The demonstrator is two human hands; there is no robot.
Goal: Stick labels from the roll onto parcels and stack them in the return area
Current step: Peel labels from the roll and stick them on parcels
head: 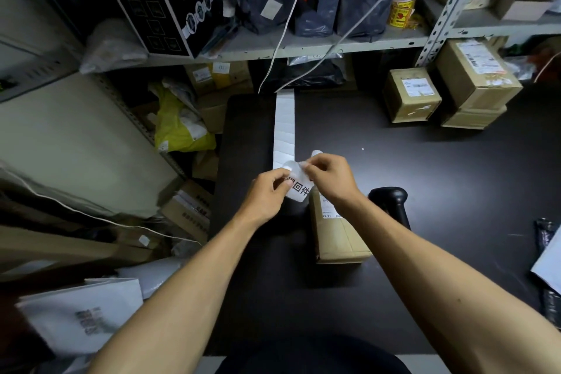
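Observation:
A white label with black printed characters is held above the dark table. My left hand pinches its left edge and my right hand pinches its upper right corner, which curls away from the backing. A long white strip of label backing runs from the label toward the back of the table. A brown cardboard parcel lies on the table just below my right wrist, partly hidden by it.
A black handheld scanner stands right of the parcel. Cardboard boxes are stacked at the back right. Shelves behind hold a black mask box, dark bags and a yellow sticker roll. Parcels and bags crowd the floor at left.

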